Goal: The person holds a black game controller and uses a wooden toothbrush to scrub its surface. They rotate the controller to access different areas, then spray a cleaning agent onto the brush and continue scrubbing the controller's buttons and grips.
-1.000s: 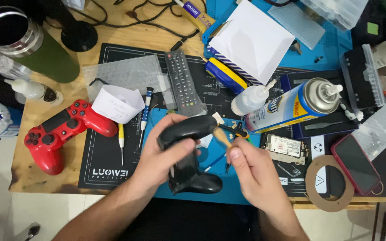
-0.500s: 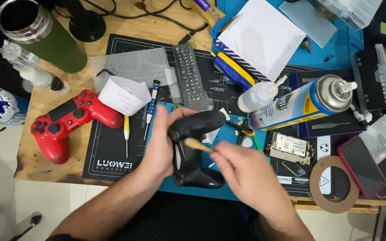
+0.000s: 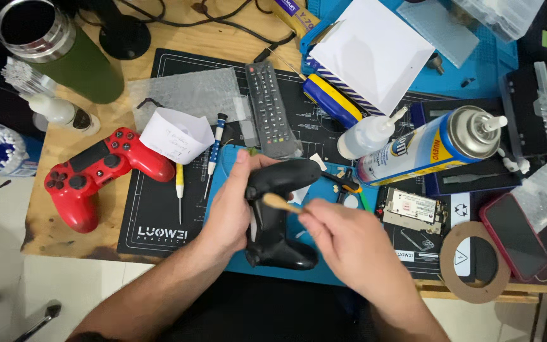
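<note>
Clutter hems black controller [image 3: 280,215], left hand [image 3: 232,206], right hand [image 3: 343,237] gripping stick [image 3: 278,202].

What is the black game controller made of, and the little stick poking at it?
The black controller, held in the left hand, looks like hard moulded plastic: smooth, slightly glossy, with soft highlights. The small stick, pinched in the right hand, is pale tan and matt, so probably wood or bamboo, though it is too small to be sure.
</note>
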